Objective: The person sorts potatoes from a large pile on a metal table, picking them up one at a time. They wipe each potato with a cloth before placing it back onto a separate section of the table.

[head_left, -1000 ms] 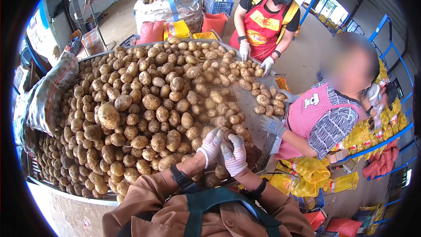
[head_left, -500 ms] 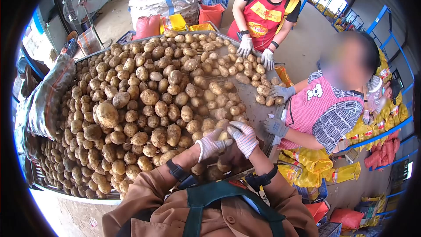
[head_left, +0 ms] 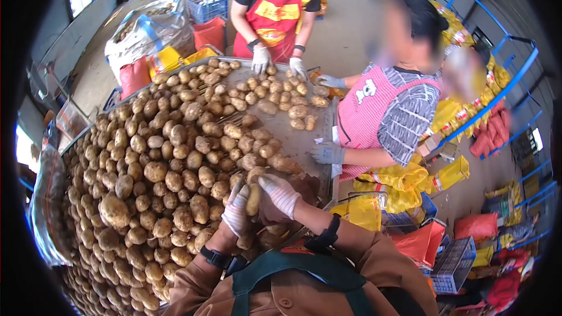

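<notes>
My left hand [head_left: 236, 209], in a striped glove, has its fingers closed along the side of an upright, oblong potato [head_left: 253, 199] at the near edge of the pile. On the other side of that potato, my right hand [head_left: 277, 195], gloved alike, reaches in with its fingers stretched out, the fingertips close to more potatoes [head_left: 256, 174]. A large heap of soil-covered potatoes [head_left: 170, 164] spreads left of my hands. Below my wrists, dark shadow partly hides a few more.
Across the metal table [head_left: 293, 134], a person in a red apron [head_left: 272, 23] has gloved hands at loose potatoes. To the right stands a person in a pink apron [head_left: 366, 111], one glove on the table edge. Yellow net bags [head_left: 398, 187] and a blue crate [head_left: 453, 266] are at right.
The view has swung to the right. My hands, fingertips together before, are now apart with a potato between them. The pink-aproned person's gloves remain by the table edge.
</notes>
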Available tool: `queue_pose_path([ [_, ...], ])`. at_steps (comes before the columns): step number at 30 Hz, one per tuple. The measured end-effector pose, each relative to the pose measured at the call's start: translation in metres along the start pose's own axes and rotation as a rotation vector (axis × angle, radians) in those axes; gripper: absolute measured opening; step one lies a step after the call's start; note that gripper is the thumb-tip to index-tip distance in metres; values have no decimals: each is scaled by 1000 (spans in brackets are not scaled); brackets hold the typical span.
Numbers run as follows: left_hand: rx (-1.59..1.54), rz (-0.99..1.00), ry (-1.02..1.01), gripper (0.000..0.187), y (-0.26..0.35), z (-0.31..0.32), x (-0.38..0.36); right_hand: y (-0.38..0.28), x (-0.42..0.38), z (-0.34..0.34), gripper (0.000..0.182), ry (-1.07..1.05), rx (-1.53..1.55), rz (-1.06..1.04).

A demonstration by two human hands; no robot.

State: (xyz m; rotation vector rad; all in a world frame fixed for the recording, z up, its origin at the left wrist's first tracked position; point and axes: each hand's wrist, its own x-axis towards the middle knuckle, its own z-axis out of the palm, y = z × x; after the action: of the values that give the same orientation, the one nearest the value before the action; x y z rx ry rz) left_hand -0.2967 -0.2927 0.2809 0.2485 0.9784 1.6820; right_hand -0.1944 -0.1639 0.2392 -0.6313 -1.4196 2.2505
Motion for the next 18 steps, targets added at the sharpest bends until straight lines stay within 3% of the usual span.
queue_pose_path([
  [2, -17, 64, -56, 64, 0, -1, -2, 32, 11, -13, 18, 34, -96, -99],
  [3, -26, 68, 21, 58, -3, 4, -2, 22, 8, -4, 21, 57, -87, -53],
  [5, -47, -38, -185, 49, 1, -12, 1, 12, 7, 0, 23, 94, -43, 61],
  [7, -76, -90, -21, 56, -5, 0, 1, 6, 1, -2, 23, 76, 87, 163],
  [8, -75, -124, -47, 59, -20, -26, 12, 3, -3, -1, 24, 45, 185, 207],
  [9, -102, -141, 11, 62, -21, -24, 13, -7, -10, 7, 20, 81, 26, 138],
  [11, 17, 52, 106, 56, -25, -14, 17, -18, -24, 20, 18, 171, -278, -12],
  [12, 206, 9, 112, 63, 6, 15, -3, -5, -15, 18, 22, 195, -373, -171],
  [13, 279, 55, 113, 64, 0, 9, 0, 4, -16, 11, 23, 179, -432, -181],
  [15, 432, 137, 103, 66, -16, -5, 14, -56, -35, 43, 26, 163, -545, -203],
  [17, 206, 89, 108, 62, -4, 6, 14, -47, -41, 47, 33, 197, -749, -599],
  [18, 131, 113, 56, 60, -9, -4, 25, -46, -45, 50, 37, 162, -811, -587],
])
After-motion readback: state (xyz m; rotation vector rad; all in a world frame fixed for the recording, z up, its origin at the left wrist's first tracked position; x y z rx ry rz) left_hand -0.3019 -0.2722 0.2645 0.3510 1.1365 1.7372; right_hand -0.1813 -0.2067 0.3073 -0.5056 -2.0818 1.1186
